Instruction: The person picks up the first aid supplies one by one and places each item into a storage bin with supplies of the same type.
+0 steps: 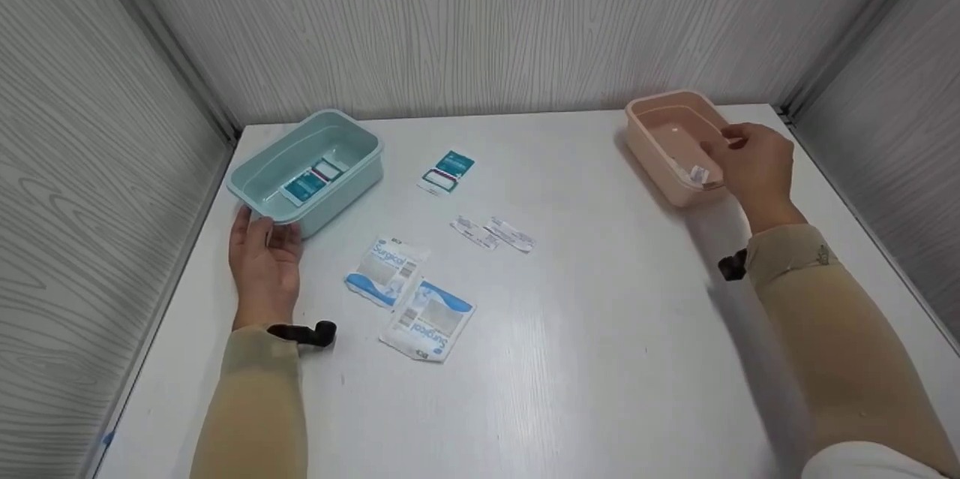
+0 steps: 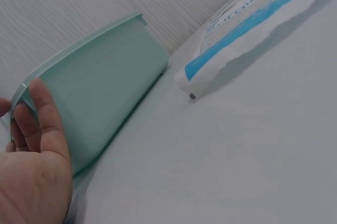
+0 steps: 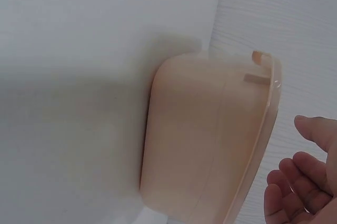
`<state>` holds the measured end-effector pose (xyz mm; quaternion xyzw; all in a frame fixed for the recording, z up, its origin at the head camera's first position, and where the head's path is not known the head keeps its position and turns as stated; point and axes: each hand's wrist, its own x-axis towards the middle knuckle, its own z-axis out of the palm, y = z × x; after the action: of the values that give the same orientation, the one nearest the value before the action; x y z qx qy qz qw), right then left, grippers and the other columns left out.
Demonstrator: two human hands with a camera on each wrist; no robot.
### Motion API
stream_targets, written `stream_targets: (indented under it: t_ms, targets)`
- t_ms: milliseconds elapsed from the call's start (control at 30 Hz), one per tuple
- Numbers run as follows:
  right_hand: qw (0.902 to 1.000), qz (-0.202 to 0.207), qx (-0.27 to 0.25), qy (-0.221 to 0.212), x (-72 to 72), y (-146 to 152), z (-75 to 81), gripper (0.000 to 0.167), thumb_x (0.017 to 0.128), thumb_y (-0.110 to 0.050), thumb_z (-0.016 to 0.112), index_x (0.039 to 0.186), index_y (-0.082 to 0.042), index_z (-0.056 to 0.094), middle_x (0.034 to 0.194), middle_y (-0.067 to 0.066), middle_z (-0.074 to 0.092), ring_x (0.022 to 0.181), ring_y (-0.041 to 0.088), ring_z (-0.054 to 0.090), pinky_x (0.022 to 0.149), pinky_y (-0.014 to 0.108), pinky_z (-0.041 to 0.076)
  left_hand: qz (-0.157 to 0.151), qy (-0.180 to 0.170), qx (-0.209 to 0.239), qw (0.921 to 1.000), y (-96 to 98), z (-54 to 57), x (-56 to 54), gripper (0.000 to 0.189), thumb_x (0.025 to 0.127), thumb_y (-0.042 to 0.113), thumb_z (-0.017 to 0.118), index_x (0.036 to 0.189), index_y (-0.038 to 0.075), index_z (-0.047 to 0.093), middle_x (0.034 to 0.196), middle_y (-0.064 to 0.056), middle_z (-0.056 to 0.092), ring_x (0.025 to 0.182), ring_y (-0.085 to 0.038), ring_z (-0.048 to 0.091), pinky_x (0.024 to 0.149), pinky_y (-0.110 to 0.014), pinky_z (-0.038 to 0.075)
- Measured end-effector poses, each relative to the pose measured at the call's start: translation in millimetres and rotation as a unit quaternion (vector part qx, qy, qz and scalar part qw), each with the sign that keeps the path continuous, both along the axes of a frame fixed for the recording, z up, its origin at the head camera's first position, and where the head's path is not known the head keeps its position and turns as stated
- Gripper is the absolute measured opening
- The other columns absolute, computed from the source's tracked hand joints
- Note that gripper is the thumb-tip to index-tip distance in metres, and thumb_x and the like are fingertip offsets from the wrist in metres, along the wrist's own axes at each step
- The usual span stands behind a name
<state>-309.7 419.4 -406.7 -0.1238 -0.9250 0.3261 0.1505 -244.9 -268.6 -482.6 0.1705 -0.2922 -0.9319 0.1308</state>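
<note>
Beside the near corner of a teal plastic bin, my left hand touches the outside just below the rim with relaxed fingers. A teal-and-white packet lies inside that bin. My right hand hovers over the near right side of a peach plastic bin, fingers loosely bent. In the right wrist view, the right hand's fingers stand apart from the bin's rim, and nothing shows between them. A small white printed packet is at the near end inside the peach bin.
Between the bins lie a teal-and-white packet and two narrow white printed packets. Closer to me are two white-and-blue packets marked Surgical. Grey wood-grain panels enclose the white table at the back and sides.
</note>
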Motion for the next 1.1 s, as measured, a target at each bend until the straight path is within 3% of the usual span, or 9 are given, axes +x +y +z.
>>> stream_targets:
  t_ms: [333,500,667,800,1100]
  targets:
    - [0.9981,0.04,-0.017,0.043,5.5,-49,15.0,0.053,0.104,-0.045,0.081,0.139,-0.005,0.078,0.132,0.021,0.078,0.114,0.022,0.066,0.079,0.018,0.047,0.005,-0.006,-0.003,1.0,-1.4,3.0,5.7,0.071,0.109,-0.001,0.068,0.17,0.027,0.045,0.179,-0.006,0.044,0.134,-0.019,0.069,0.095,-0.03,0.069]
    - [0.9933,0.085,-0.034,0.071,10.6,-84,17.5,0.04,0.103,-0.033,0.085,0.13,-0.004,0.08,0.129,0.019,0.08,0.113,0.026,0.07,0.081,0.017,0.047,0.008,-0.003,0.001,1.0,-3.1,4.1,9.5,0.07,0.11,0.001,0.067,0.171,0.028,0.045,0.179,-0.005,0.044,0.14,-0.019,0.067,0.098,-0.03,0.068]
    - [0.9849,0.137,-0.059,0.087,19.7,-116,9.9,0.035,0.102,-0.024,0.087,0.128,-0.002,0.081,0.127,0.017,0.081,0.113,0.027,0.073,0.082,0.011,0.049,0.009,-0.012,0.004,0.9999,-1.9,7.9,8.4,0.071,0.109,0.0,0.07,0.17,0.028,0.046,0.178,-0.005,0.046,0.142,-0.019,0.066,0.095,-0.03,0.069]
    - [0.9782,0.176,-0.084,0.073,28.9,-142,2.0,0.038,0.101,-0.024,0.088,0.13,-0.002,0.081,0.13,0.017,0.081,0.117,0.029,0.075,0.088,0.016,0.054,0.005,-0.014,-0.016,0.9998,-0.6,13.5,3.0,0.072,0.107,0.001,0.073,0.168,0.028,0.047,0.177,-0.005,0.045,0.15,-0.02,0.06,0.095,-0.029,0.069]
    - [0.972,0.221,-0.079,-0.016,42.5,-185,-20.0,0.045,0.099,-0.024,0.089,0.135,-0.001,0.077,0.139,0.022,0.077,0.126,0.042,0.071,0.104,0.048,0.059,-0.002,-0.025,-0.054,0.9982,7.3,15.2,1.1,0.076,0.106,0.004,0.075,0.17,0.028,0.042,0.177,-0.004,0.044,0.156,-0.02,0.052,0.1,-0.028,0.066]
